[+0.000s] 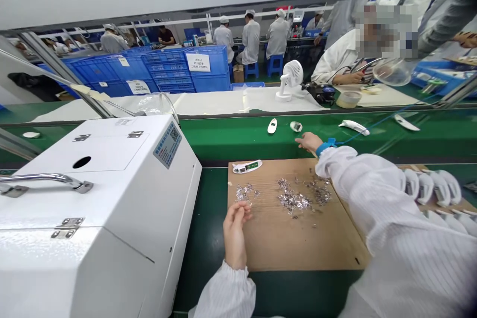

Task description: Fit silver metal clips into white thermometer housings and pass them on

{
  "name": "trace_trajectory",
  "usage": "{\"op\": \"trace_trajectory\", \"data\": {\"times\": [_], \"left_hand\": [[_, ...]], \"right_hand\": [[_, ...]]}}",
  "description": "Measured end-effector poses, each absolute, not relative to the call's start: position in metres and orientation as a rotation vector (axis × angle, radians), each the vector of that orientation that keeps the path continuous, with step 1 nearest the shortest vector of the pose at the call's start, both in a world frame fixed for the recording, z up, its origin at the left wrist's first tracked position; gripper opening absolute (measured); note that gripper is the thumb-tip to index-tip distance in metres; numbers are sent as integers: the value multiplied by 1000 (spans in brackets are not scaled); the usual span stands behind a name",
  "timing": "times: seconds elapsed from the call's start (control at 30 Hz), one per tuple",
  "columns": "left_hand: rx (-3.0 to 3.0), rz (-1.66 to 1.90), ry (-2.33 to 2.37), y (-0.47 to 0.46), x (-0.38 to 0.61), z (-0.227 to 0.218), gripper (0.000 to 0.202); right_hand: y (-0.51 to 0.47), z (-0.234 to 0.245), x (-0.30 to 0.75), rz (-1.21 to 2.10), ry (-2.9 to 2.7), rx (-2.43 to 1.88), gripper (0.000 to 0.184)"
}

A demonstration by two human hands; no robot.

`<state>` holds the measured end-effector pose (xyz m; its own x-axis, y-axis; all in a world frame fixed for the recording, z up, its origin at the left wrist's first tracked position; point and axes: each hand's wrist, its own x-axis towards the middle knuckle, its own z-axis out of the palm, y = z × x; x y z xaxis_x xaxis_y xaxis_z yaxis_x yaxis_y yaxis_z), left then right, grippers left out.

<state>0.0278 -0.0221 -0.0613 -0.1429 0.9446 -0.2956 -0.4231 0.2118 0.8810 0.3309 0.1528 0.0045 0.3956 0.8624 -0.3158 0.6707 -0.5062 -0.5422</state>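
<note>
My left hand is over the left edge of the cardboard sheet, fingers curled and tips drawn together. Whatever may be between them is too small to make out. Just beyond its fingertips lies a small group of shiny metal pieces. A larger heap of such pieces is spread to the right. Near the sheet's far edge sits a white casing with a green circuit board. Wearing a blue wrist strap, my right hand reaches the green conveyor belt, fingers extended, just short of a white casing.
A white machine with a metal handle stands close on the left. White casings are lined up at right. More casings lie along the belt, including one with a dark window. Across it are a white fan and a seated co-worker.
</note>
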Motion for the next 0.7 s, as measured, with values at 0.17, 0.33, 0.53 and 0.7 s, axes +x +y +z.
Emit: {"op": "trace_trajectory", "data": {"times": [0.17, 0.33, 0.53, 0.7], "left_hand": [[638, 1313, 1193, -19, 17, -47, 22], [628, 1286, 1166, -13, 25, -41, 32], [732, 1201, 1123, -15, 43, -43, 29], [958, 1070, 1072, -7, 57, -34, 30]], "right_hand": [[111, -10, 320, 761, -1816, -2322, 18], [61, -23, 309, 607, -2045, -2273, 13], [51, -28, 302, 420, -2116, -2234, 18], [32, 7, 267, 361, -2207, -1999, 23]]}}
